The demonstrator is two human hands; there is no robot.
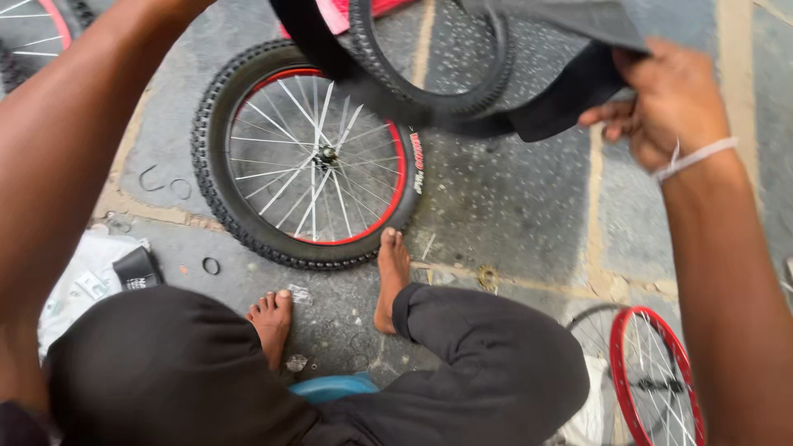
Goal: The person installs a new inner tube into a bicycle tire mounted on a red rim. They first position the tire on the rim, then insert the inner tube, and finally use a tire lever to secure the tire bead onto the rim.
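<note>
Black knobby bicycle tyre (429, 91) with limp black inner tube (570, 91), aloft, above the paved ground.

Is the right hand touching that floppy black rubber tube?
Touching. The head view shows the right hand with its fingers closed around the end of the black rubber tube, no gap between them.
</note>
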